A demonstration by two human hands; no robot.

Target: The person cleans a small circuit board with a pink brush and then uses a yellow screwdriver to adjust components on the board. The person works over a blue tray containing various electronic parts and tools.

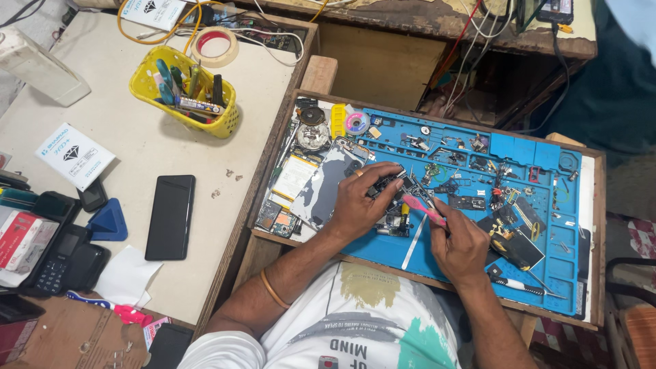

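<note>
Both hands meet over the blue work mat (383,256) that lines a shallow wooden tray (598,225) in front of the person. Their left hand (359,205) is curled around a small dark phone part (391,184), fingers wrapped over its top and thumb beneath, pinning it just above the mat. Their right hand (461,246) is closed in a pen-like grip on a pink-handled tool (424,209), whose tip reaches up and left to the held part (whether it actually touches, I cannot tell from here). Just left of the left hand lies an opened phone body (321,184) with a pale battery (294,176) beside it, and a small circuit board (393,225) sits on the mat directly under the two hands. Tiny screws, brackets and components are scattered across the mat's upper compartments, with a yellow roll (338,120) and a small tape reel (356,124) near the top left corner. A black-and-white pen-like tool (523,285) lies near the mat's lower right edge. Off to the left, on the pale surface (137,157), stand a yellow basket of tools (183,92), a roll of tape (214,45), a black smartphone (170,216) lying flat, a blue triangular pick (108,222) and a white card (71,155).
</note>
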